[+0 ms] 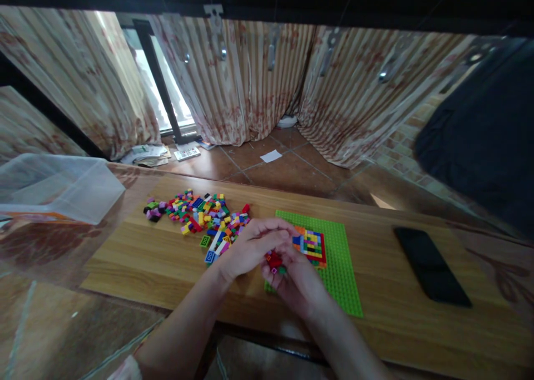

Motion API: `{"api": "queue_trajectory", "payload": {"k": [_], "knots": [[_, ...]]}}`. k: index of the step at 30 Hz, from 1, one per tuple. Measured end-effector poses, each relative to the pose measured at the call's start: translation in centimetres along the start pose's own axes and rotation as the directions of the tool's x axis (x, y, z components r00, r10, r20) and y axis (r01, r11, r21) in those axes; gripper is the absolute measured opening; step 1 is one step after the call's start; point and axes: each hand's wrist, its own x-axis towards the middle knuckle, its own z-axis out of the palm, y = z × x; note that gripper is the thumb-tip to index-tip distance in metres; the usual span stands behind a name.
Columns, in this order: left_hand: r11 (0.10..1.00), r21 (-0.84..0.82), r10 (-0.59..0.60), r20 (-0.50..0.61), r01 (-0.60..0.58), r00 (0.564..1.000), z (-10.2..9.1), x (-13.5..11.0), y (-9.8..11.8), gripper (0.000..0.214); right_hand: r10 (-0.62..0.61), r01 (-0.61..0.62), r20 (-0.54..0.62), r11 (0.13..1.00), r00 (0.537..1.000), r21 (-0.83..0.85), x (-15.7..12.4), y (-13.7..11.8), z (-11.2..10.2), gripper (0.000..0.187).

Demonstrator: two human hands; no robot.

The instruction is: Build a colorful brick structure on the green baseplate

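My left hand (254, 245) reaches over my right one, fingers curled and pressed together; whatever it may pinch is hidden. Cupped fingers of my right hand (298, 277) hold several small toy bricks (274, 259), mostly red, with a green one among them. Both hands are above the left part of a green studded baseplate (340, 257). On that plate a block of colourful bricks (314, 245), edged in red and orange, is partly covered by my fingers. Left of my hands, a loose pile of mixed bricks (200, 205) spreads over the wooden table.
A black phone (431, 266) lies on the right of the wooden table (137, 263). At the far left stands a clear plastic bin (62, 185). Beyond the table are curtains (258, 79), papers (146, 154) on the tiled floor and a dark shape (479, 129) at right.
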Motion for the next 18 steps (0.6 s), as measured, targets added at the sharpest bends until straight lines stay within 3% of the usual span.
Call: {"api": "queue_trajectory", "payload": {"k": [3, 6, 9, 11, 12, 14, 16, 18], "knots": [[0.998, -0.054, -0.010, 0.016, 0.011, 1.000, 0.1, -0.2, -0.1, 0.021, 0.071, -0.067, -0.055, 0.996, 0.996, 0.059, 0.0, 0.1, 0.0, 0.018], [0.993, -0.115, -0.001, 0.005, 0.002, 1.000, -0.2, -0.3, -0.1, 0.023, 0.040, -0.040, -0.039, 0.999, 0.998, 0.011, -0.1, 0.3, 0.0, 0.024], [0.992, -0.118, 0.033, -0.076, -0.042, 0.997, -1.3, -0.1, 0.0, 0.026, -0.025, 0.028, 0.021, 0.983, 0.999, -0.181, 0.0, 0.9, -0.3, 0.028], [0.989, -0.094, 0.093, -0.214, -0.115, 0.972, -2.5, 0.0, 0.1, 0.024, -0.129, 0.145, 0.066, 0.892, 0.989, -0.429, 0.1, 1.4, -0.6, 0.029], [0.985, -0.073, 0.127, -0.306, -0.156, 0.944, -3.3, 0.1, 0.1, 0.022, -0.219, 0.240, 0.106, 0.784, 0.970, -0.573, 0.3, 1.8, -0.8, 0.028], [0.978, -0.005, 0.178, -0.498, -0.208, 0.848, -4.9, 0.2, 0.2, 0.017, -0.412, 0.440, 0.263, 0.427, 0.872, -0.790, 0.7, 2.7, -1.4, 0.026], [0.976, 0.063, 0.199, -0.651, -0.209, 0.733, -6.3, 0.1, 0.3, 0.013, -0.492, 0.563, 0.474, 0.041, 0.730, -0.825, 1.4, 3.6, -2.0, 0.022], [0.976, 0.090, 0.201, -0.730, -0.200, 0.653, -7.4, -0.1, 0.5, 0.012, -0.466, 0.609, 0.625, -0.208, 0.627, -0.766, 2.2, 4.6, -2.6, 0.023]]}}
